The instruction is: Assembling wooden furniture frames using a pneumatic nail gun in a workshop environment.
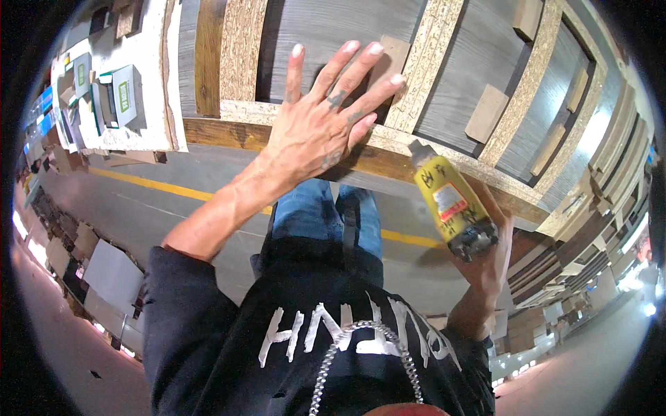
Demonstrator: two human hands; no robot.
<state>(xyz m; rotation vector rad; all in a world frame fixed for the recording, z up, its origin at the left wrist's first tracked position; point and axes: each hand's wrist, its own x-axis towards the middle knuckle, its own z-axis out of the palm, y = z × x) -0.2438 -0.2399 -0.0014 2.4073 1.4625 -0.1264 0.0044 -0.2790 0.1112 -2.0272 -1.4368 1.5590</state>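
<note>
My left hand (319, 114) is open, fingers spread, palm down over the near rail of a wooden frame (243, 111). Its fingertips reach across a grey wood-grain panel (298, 41) toward a small wood block (394, 54), partly hidden behind them. In my right hand (494, 253) is a yellow and black tool (444, 197) that looks like a staple gun, its nose by the frame's near edge. The tool's body hides most of the gripping fingers. Whether the nose touches the wood, I cannot tell.
Chipboard crosspieces (433, 55) divide the frame, with more wood blocks (488, 114) between them. At the left, small boxes (123, 97) lie on a white-topped surface (156, 76). Stacked boards (590, 229) stand at the right. A yellow line (152, 184) crosses the grey floor.
</note>
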